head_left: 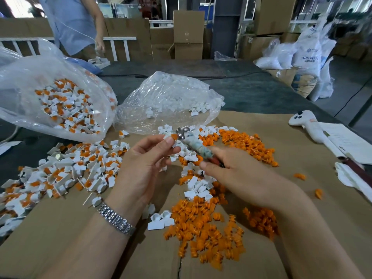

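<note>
Nearest, orange plugs [203, 228] lie heaped on cardboard [80, 238], with two white caps [161, 218] just beside them. Above these, both hands hold a tape-wrapped tool [194, 144] over the heap. The right hand [237, 174] curls its fingers round the handle, and the left hand [141, 168], with a watch [116, 220] at the wrist, pinches the metal tip between thumb and forefinger. Whether a cap sits in that pinch cannot be told. To the left lies a pile of white-and-orange pieces [66, 170]. Beyond are a bag [60, 101] of such pieces, a second bag [171, 99] of white caps and a white controller [308, 125] at right. A person [74, 23] stands at the far side of the table [261, 93].
</note>
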Motion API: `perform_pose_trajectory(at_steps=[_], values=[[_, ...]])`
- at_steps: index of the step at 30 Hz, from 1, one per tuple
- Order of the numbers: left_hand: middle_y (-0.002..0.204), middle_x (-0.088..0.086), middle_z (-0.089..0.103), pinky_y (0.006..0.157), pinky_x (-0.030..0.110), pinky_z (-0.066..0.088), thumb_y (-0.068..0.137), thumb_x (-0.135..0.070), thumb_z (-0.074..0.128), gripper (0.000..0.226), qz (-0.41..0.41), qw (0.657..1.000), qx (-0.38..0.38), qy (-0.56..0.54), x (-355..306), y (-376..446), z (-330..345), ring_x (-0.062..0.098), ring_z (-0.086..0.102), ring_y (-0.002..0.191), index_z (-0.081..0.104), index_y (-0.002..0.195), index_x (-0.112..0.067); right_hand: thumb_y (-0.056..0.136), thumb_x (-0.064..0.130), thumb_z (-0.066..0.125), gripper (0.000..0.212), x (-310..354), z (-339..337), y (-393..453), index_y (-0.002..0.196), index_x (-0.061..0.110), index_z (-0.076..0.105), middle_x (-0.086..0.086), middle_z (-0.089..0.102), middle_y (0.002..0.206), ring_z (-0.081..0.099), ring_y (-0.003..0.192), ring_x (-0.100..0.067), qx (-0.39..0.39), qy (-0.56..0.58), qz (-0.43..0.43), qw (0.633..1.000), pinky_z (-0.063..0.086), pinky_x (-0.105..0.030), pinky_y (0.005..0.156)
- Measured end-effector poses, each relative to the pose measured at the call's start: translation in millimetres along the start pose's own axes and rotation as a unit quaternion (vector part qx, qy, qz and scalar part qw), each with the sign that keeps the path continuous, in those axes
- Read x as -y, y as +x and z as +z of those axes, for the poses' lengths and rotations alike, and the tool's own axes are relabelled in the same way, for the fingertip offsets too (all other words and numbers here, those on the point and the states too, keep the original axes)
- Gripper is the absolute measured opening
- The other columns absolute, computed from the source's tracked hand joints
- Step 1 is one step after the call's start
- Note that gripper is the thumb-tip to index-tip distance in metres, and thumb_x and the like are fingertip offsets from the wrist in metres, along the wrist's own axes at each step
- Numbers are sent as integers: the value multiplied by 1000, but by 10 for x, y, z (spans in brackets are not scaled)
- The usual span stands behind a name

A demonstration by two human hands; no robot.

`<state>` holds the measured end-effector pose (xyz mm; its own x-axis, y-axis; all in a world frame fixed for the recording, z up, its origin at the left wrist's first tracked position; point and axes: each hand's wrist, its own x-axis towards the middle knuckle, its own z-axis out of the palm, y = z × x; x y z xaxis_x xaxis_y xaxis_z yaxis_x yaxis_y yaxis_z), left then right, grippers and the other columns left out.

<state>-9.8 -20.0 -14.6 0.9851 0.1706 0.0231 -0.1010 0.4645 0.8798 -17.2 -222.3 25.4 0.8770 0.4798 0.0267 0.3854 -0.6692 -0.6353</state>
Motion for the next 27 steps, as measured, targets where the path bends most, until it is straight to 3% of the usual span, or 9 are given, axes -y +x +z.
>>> perform_pose_trajectory(at_steps=[12, 18, 23, 27], values=[[84, 8, 76, 54, 17, 52, 73, -12, 79, 16, 5, 1000, -22, -11, 17, 12, 11, 17, 76, 75, 72, 88, -10, 105, 43, 44, 36, 36, 79, 55, 75, 44, 24, 19, 36, 79, 37, 70, 5, -4, -107, -31, 994, 28, -17, 60], [81, 10, 76, 54, 17, 52, 71, -12, 80, 24, 1, 1000, -20, -7, 41, 10, 11, 16, 75, 72, 71, 92, -6, 104, 43, 45, 31, 30, 147, 71, 76, 33, 38, 9, 47, 74, 43, 63, -5, -26, -87, -25, 996, 30, -20, 55], [77, 10, 75, 55, 16, 53, 66, -14, 82, 28, 8, 1000, -29, 1, 53, -8, 16, 16, 74, 69, 72, 90, -4, 105, 41, 44, 30, 13, 183, 103, 90, 18, 54, 0, 55, 77, 47, 63, -11, -38, -94, -12, 995, 38, -26, 55], [77, 12, 75, 55, 16, 54, 63, -12, 82, 25, 1, 999, -46, 0, 64, -25, 38, 18, 75, 69, 73, 85, -4, 105, 39, 44, 27, 6, 189, 133, 92, 18, 55, -1, 56, 77, 50, 66, -14, -47, -143, -3, 989, 41, -31, 58]])
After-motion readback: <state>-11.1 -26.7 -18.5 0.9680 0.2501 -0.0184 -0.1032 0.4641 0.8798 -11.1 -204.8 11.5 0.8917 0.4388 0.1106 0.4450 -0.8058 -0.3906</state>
